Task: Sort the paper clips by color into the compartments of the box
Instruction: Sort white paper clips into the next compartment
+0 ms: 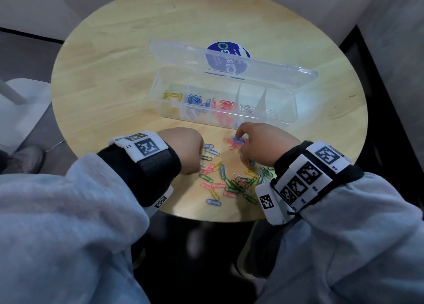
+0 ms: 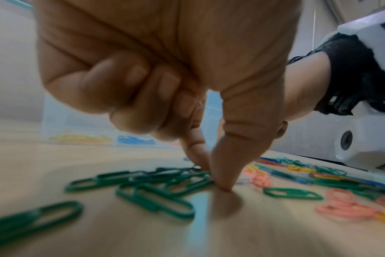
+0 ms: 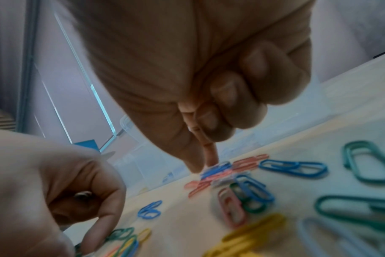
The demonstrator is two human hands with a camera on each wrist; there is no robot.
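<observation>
Both hands pinching wire clips, left hand (image 2: 165, 83) green (image 2: 165, 180), right hand (image 3: 209, 78) blue (image 3: 218, 167) (glossy loops), pale wood.

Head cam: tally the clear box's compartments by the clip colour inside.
Clear plastic box, compartments from left to right:
Yellow paper clips: 1
Blue paper clips: 1
Red paper clips: 1
White paper clips: 1
Pale clip, colour unclear: 1
Total: 5 compartments

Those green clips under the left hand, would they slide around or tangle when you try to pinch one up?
Probably both. The green clips lie flat and overlapping on the smooth table, so the left hand may drag neighbours along. They look thin and light.
</observation>
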